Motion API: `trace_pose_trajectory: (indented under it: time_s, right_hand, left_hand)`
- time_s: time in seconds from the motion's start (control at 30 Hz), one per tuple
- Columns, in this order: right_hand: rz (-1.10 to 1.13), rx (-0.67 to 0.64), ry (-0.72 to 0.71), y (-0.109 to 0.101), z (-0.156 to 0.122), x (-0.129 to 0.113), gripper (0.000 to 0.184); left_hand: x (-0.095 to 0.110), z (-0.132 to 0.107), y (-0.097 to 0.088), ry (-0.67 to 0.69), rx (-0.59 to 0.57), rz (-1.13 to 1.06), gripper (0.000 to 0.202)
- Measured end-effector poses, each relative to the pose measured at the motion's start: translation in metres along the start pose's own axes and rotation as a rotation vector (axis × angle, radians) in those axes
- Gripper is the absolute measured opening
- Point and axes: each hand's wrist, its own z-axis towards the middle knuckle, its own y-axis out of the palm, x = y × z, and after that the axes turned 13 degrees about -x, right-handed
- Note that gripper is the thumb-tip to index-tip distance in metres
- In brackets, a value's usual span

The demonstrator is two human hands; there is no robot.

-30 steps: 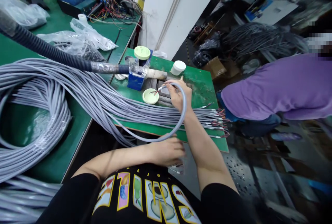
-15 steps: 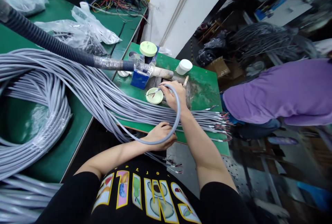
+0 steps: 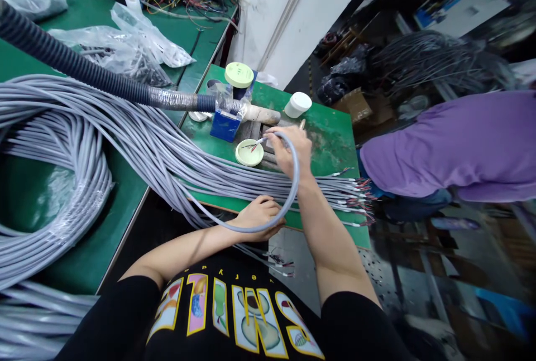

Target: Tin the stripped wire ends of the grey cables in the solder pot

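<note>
My right hand (image 3: 291, 150) pinches the end of a grey cable (image 3: 293, 182), whose stripped coloured wire tips hang over a round pale green dish (image 3: 249, 153) on the small green board (image 3: 330, 138). The cable loops down from that hand in an arc to my left hand (image 3: 257, 215), which is closed around it at the board's near edge. A large bundle of grey cables (image 3: 138, 143) crosses under both hands, its stripped ends (image 3: 355, 193) fanned out to the right.
A black corrugated hose (image 3: 75, 68) ends near a blue box (image 3: 225, 122). A green-lidded jar (image 3: 239, 75) and a white jar (image 3: 297, 104) stand behind. Plastic bags (image 3: 125, 54) lie on the green bench. A person in purple (image 3: 452, 143) bends at the right.
My left hand rose from my lap to the board's edge and closed on the cable loop. My right hand dipped the wire tips at the dish, then lifted slightly.
</note>
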Motion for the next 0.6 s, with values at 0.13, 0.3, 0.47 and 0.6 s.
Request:
trace_pose_trajectory:
  time_s: [0.13, 0.3, 0.47, 0.6]
  right_hand:
    - [-0.062, 0.103, 0.084, -0.026, -0.001, 0.019, 0.026]
    - [-0.097, 0.124, 0.183, -0.029, -0.004, 0.059, 0.025]
    - [-0.120, 0.110, 0.238, -0.013, -0.002, 0.087, 0.025]
    - [-0.144, 0.087, 0.258, -0.004, 0.003, 0.097, 0.023]
  left_hand:
    - [0.002, -0.001, -0.004, 0.028, 0.005, 0.011, 0.018]
    - [0.003, -0.001, -0.003, 0.034, -0.004, 0.010, 0.018]
    - [0.001, 0.000, 0.001, 0.052, 0.013, 0.038, 0.018]
    - [0.001, 0.000, 0.000, 0.058, 0.039, 0.040, 0.017]
